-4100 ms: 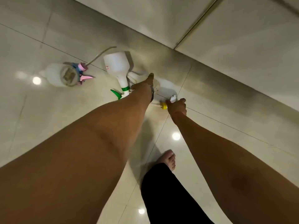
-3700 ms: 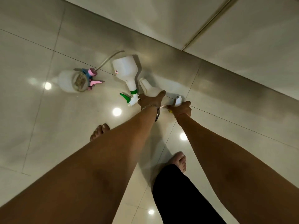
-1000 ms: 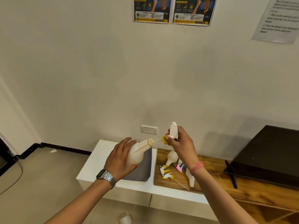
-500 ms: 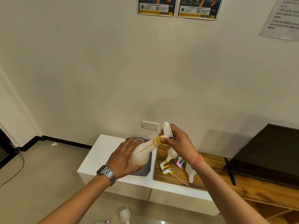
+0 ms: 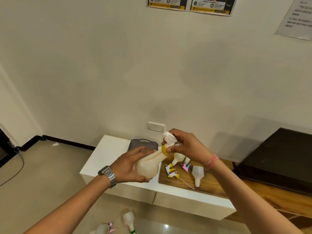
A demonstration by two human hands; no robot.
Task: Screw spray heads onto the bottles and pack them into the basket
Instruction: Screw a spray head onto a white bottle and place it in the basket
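The bottle [image 5: 148,164] is being gripped by the left hand [image 5: 130,166]; the spray head [image 5: 168,142], now seated on its neck at 1 o'clock, is being gripped by the right hand [image 5: 187,146]; the basket [image 5: 143,144] interior is hidden.

Counts: 5 bottles, namely 1 held [image 5: 148,166], 2 on the counter [image 5: 179,157] [image 5: 197,174], 2 on the floor [image 5: 129,220] [image 5: 101,229]. Loose spray heads on the counter: 3, maybe 4, bunched [image 5: 172,173]. 1 basket [image 5: 143,144]. 2 hands [image 5: 130,168] [image 5: 185,146]. 3 wall sheets [image 5: 211,4].

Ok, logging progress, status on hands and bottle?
Left hand grips bottle. Right hand on yellow-collared spray head at its neck. Basket behind, nothing blocking.
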